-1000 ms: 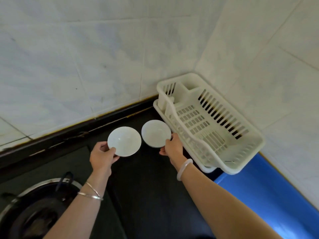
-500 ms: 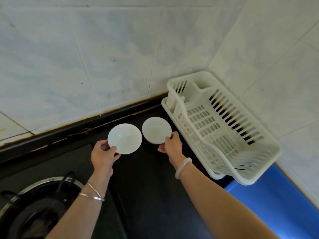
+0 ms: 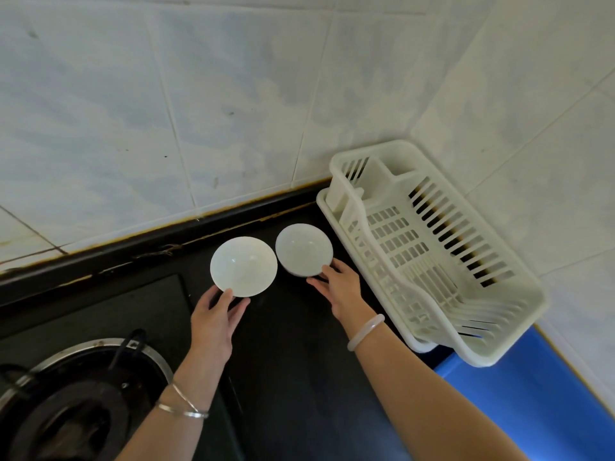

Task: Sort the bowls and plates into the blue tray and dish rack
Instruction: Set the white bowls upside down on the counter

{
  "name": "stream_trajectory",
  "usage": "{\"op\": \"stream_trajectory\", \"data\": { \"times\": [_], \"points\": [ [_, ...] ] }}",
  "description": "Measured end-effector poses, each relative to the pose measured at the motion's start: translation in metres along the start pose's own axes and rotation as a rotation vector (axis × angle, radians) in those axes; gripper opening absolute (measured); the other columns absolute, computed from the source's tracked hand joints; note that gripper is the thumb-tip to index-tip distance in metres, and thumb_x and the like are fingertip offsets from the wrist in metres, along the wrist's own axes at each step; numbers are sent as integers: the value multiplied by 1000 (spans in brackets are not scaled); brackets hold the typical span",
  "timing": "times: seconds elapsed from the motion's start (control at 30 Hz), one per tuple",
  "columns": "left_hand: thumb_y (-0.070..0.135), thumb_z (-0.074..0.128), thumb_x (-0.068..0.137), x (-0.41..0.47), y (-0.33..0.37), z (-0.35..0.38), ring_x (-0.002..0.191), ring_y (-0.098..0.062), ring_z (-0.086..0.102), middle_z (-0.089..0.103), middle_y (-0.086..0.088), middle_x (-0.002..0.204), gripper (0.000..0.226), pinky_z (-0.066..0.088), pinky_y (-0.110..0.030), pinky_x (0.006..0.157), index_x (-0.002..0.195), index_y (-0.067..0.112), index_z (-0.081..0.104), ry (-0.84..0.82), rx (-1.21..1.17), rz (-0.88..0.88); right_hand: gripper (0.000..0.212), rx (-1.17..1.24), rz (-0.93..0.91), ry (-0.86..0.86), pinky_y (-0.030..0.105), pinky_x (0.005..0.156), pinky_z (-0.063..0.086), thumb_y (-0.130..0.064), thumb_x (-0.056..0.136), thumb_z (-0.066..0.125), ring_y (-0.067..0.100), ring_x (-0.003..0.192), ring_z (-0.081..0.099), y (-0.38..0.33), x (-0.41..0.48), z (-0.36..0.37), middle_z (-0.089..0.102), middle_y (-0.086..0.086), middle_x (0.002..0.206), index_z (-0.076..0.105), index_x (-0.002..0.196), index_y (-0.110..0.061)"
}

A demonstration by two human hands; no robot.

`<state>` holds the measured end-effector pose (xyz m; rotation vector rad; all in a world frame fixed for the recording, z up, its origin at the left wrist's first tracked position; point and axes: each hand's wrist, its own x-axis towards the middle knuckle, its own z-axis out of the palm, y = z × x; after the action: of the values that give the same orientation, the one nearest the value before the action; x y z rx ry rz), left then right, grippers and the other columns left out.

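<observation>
— Where are the bowls?

— Two white ones sit side by side at the centre of the frame, over the black counter (image 3: pixel 299 367). The left bowl (image 3: pixel 243 266) and the right bowl (image 3: pixel 303 249) nearly touch at their rims. I cannot tell whether they rest on the counter or are lifted.

— And the hands?

— The left hand (image 3: pixel 214 316) pinches the left bowl's near rim, thumb on top and fingers curled beneath. The right hand (image 3: pixel 339 287) grips the right bowl's near rim the same way.

— The rack?

— The white dish rack (image 3: pixel 482 356) stands just right of the right bowl, against the tiled wall (image 3: pixel 233 94). The blue tray (image 3: pixel 519 404) shows at lower right, partly under the rack's near end.

— Anything else?

— A gas burner (image 3: pixel 83 394) at lower left.
</observation>
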<state>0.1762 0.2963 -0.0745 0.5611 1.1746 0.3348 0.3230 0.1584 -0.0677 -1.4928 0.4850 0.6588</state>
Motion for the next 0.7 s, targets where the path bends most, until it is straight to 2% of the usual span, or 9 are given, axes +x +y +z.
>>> {"op": "stream_trajectory", "data": {
  "times": [0.1,0.3,0.4,0.5,0.7],
  "points": [
    [8,55,90,4,5,9,84,-19,65,54,-13,131,40,55,-31,74,129,15,51,28,-17,27,45,52,9,-1,32,76,57,-2,93,53,29,90,67,-4,4,10,56,21,126,45,137,-10],
    [6,55,90,13,16,26,78,-19,65,54,-11,130,38,56,-33,78,127,16,52,68,-58,3,44,83,1,11,32,77,56,-1,93,51,25,76,66,-16,21,32,56,24,126,45,136,-6],
    [6,55,90,16,20,33,84,-22,64,53,-12,131,38,56,-35,83,126,17,51,72,-89,-7,43,74,-8,3,32,79,55,-1,94,50,24,74,66,-20,28,39,55,24,126,45,137,-5],
    [6,55,90,18,24,38,92,-24,63,51,-11,133,40,56,-32,79,128,18,50,71,-94,4,42,72,-14,3,32,79,55,-1,94,49,24,73,65,-24,33,45,54,24,127,46,135,-5],
    [6,55,89,22,28,45,94,-23,62,50,-11,135,41,56,-35,84,129,17,50,90,-108,15,42,46,-21,3,31,77,55,-1,94,49,22,73,64,-29,38,54,54,24,128,45,136,-4]
  ]
}}
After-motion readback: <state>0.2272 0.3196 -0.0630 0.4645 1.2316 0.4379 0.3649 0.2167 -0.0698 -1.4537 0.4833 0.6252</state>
